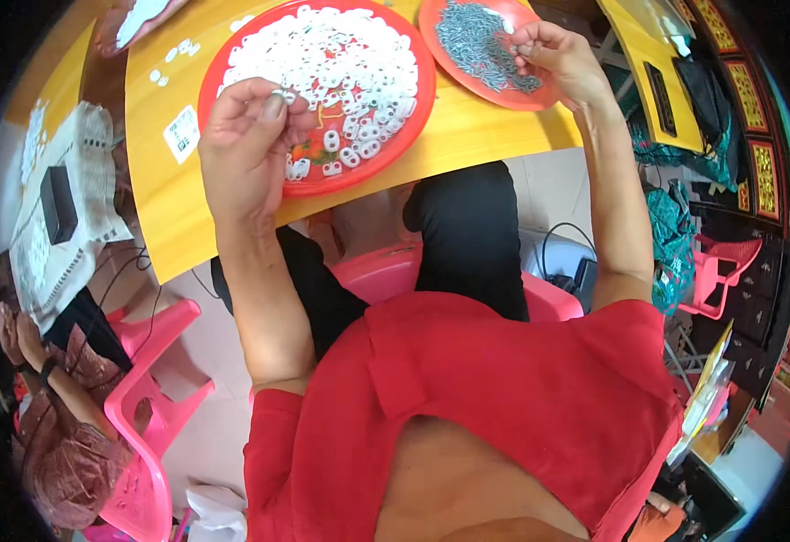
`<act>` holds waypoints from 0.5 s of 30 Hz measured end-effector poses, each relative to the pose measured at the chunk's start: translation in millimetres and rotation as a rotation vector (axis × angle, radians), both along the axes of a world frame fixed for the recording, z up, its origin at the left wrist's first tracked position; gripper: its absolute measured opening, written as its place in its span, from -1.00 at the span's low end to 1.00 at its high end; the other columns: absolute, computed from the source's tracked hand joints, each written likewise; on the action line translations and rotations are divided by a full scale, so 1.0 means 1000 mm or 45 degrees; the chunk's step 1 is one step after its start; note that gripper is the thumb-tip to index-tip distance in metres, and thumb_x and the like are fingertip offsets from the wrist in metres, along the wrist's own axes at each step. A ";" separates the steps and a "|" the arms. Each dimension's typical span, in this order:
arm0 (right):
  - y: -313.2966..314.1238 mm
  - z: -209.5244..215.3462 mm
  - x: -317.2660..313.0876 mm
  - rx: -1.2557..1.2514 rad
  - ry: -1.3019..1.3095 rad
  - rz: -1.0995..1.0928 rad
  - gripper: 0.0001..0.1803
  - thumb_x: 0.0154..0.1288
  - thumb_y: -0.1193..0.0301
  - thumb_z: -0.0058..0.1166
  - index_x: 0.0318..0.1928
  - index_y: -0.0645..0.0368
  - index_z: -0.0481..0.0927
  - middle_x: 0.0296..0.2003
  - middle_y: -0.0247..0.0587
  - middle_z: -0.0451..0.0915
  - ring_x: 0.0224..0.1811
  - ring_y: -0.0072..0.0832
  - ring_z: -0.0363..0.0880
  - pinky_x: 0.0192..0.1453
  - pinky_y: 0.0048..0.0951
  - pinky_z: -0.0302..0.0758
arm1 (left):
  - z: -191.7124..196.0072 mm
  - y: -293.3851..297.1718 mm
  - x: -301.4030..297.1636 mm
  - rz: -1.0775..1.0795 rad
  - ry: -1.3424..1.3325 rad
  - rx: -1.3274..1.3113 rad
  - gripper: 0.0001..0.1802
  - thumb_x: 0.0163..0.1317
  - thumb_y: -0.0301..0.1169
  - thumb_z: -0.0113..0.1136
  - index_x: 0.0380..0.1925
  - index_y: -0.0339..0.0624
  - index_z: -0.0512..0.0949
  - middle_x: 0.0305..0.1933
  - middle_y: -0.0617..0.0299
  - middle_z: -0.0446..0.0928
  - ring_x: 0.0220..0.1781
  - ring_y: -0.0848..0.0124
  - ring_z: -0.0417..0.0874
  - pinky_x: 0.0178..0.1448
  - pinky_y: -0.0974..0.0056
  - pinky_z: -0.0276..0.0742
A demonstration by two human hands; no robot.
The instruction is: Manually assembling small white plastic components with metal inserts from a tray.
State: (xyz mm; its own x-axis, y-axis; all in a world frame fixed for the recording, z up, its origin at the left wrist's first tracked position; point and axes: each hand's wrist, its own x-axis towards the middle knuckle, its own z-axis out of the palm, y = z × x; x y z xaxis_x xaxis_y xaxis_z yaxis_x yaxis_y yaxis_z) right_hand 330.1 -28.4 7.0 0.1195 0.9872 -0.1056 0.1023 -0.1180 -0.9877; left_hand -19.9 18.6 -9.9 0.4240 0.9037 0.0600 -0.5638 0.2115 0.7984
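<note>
My left hand (255, 135) is closed in a pinch over the left rim of a red round tray (427, 90). Between its thumb and finger shows a small pale piece, apparently one of the white plastic pieces (332, 140) with round holes that are heaped in the tray. My right hand (558, 63) pinches with its fingertips above a smaller orange-red tray (540, 98), over a pile of thin grey metal nails (481, 45). What the right fingers hold is too small to make out. A white bit shows beside those fingertips.
The trays stand on a yellow wooden table (164, 239), with a white printed label (181, 135) and loose white pieces (178, 50) at its left. Pink chairs (155, 406) stand around. Another person's hands (23, 339) are at far left, near a cloth-covered table with a black box (59, 204).
</note>
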 end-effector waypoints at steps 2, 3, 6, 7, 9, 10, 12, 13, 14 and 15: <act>0.000 0.000 -0.003 -0.017 -0.095 -0.087 -0.90 0.19 0.61 -0.09 -0.33 0.26 0.51 -0.43 -0.30 0.50 -0.45 -0.62 0.41 -0.30 -0.62 0.42 | -0.002 0.001 -0.002 -0.011 0.007 0.011 -0.86 0.15 -0.59 0.02 -0.26 -0.27 0.41 -0.37 0.09 0.52 -0.39 0.35 0.58 -0.27 0.36 0.50; -0.001 0.001 -0.005 -0.014 -0.096 -0.096 -0.90 0.19 0.61 -0.09 -0.33 0.26 0.51 -0.43 -0.30 0.50 -0.45 -0.62 0.41 -0.30 -0.62 0.42 | -0.003 0.001 -0.002 -0.012 0.001 0.018 -0.86 0.14 -0.59 0.02 -0.27 -0.28 0.42 -0.37 0.09 0.52 -0.39 0.36 0.57 -0.27 0.36 0.50; -0.004 0.001 -0.002 -0.029 -0.204 -0.180 -0.84 0.16 0.66 -0.13 -0.36 0.25 0.54 -0.44 -0.33 0.52 -0.45 -0.63 0.42 -0.30 -0.61 0.42 | -0.002 0.002 0.000 -0.008 0.007 0.026 -0.87 0.14 -0.59 0.02 -0.28 -0.29 0.43 -0.37 0.09 0.52 -0.39 0.36 0.57 -0.26 0.36 0.50; -0.003 -0.003 0.005 -0.011 -0.292 -0.156 -0.83 0.13 0.66 -0.13 -0.34 0.26 0.55 -0.44 -0.31 0.53 -0.45 -0.63 0.43 -0.31 -0.60 0.43 | -0.002 0.002 0.001 0.003 0.018 0.026 -0.88 0.14 -0.60 0.03 -0.29 -0.29 0.43 -0.38 0.10 0.52 -0.39 0.37 0.57 -0.26 0.36 0.51; -0.005 0.002 -0.004 0.002 -0.372 -0.129 -0.81 0.10 0.66 -0.12 -0.32 0.28 0.56 -0.45 -0.29 0.54 -0.45 -0.63 0.43 -0.32 -0.59 0.43 | 0.000 0.001 0.001 0.023 0.033 0.025 -0.88 0.13 -0.60 0.03 -0.30 -0.30 0.43 -0.39 0.10 0.52 -0.40 0.38 0.57 -0.28 0.37 0.49; -0.007 0.014 -0.019 -0.095 -0.808 -0.001 -0.80 0.07 0.65 -0.10 -0.28 0.29 0.56 -0.44 -0.23 0.55 -0.45 -0.60 0.46 -0.31 -0.56 0.43 | 0.000 0.001 -0.001 0.050 0.046 0.026 -0.88 0.13 -0.61 0.03 -0.30 -0.31 0.44 -0.39 0.10 0.52 -0.41 0.39 0.56 -0.30 0.39 0.48; -0.015 0.016 -0.026 0.075 -1.627 0.195 -0.73 0.03 0.58 -0.01 -0.18 0.27 0.54 -0.47 -0.08 0.56 -0.45 -0.43 0.53 -0.28 -0.49 0.45 | 0.000 0.002 0.000 0.053 0.058 0.043 -0.89 0.13 -0.61 0.03 -0.30 -0.32 0.44 -0.40 0.10 0.51 -0.42 0.40 0.55 -0.32 0.40 0.46; -0.015 0.012 -0.025 0.071 -1.625 0.192 -0.73 0.03 0.58 -0.01 -0.18 0.27 0.54 -0.47 -0.08 0.56 -0.45 -0.43 0.53 -0.28 -0.49 0.45 | -0.001 0.002 0.000 0.064 0.069 0.062 -0.89 0.13 -0.61 0.04 -0.31 -0.32 0.44 -0.41 0.10 0.51 -0.43 0.41 0.55 -0.34 0.41 0.44; -0.013 0.009 -0.023 0.093 -1.693 0.143 -0.72 0.02 0.57 0.01 -0.18 0.25 0.55 -0.48 -0.06 0.55 -0.45 -0.37 0.54 -0.27 -0.47 0.45 | 0.000 0.002 0.000 0.060 0.071 0.059 -0.89 0.13 -0.61 0.04 -0.31 -0.32 0.44 -0.41 0.10 0.51 -0.43 0.41 0.55 -0.34 0.41 0.44; -0.013 0.007 -0.023 0.116 -1.761 0.093 -0.71 0.01 0.56 0.03 -0.17 0.23 0.55 -0.49 -0.04 0.55 -0.44 -0.32 0.55 -0.25 -0.45 0.45 | 0.001 0.002 0.001 0.073 0.082 0.060 -0.89 0.13 -0.62 0.04 -0.31 -0.33 0.44 -0.42 0.09 0.51 -0.44 0.41 0.54 -0.36 0.42 0.42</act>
State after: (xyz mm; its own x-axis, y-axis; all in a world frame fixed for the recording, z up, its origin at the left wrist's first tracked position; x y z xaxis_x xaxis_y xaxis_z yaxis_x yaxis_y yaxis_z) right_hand 307.1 -41.5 14.1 0.0212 0.9926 0.1196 0.9964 -0.0112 -0.0837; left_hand -18.5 20.6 -8.4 0.3762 0.9233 0.0771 -0.5211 0.1420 0.8416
